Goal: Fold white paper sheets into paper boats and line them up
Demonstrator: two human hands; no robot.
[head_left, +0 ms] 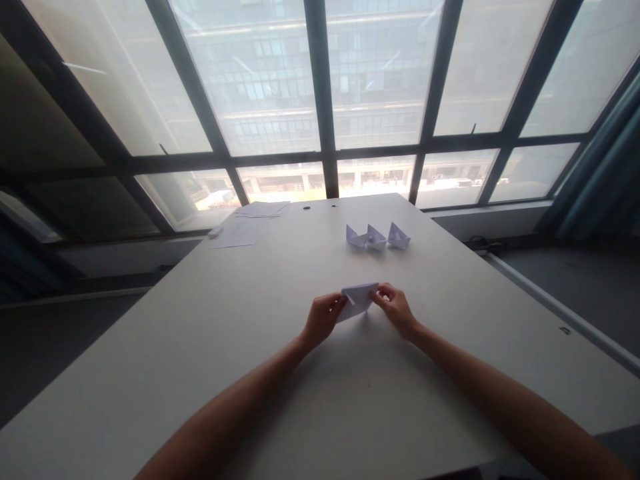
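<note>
A folded sheet of white paper (358, 300) is held between my two hands, just above the table. My left hand (324, 316) pinches its left edge, thumb and fingers closed. At the upper right corner my right hand (395, 307) grips the same paper between thumb and fingers. A flap shows on the side facing me; the far side is hidden. Beyond my hands stand three folded paper boats: a left one (356, 237), a middle one (376, 239) close against it, and a right one (399, 237) slightly apart.
The white table (210, 347) stretches toward tall windows (270, 80). Loose paper sheets (235, 233) lie at its far left, with a small whitish object (215, 232) beside them. A dark round spot (307, 208) shows near the far edge. A blue curtain (595, 160) hangs at the right.
</note>
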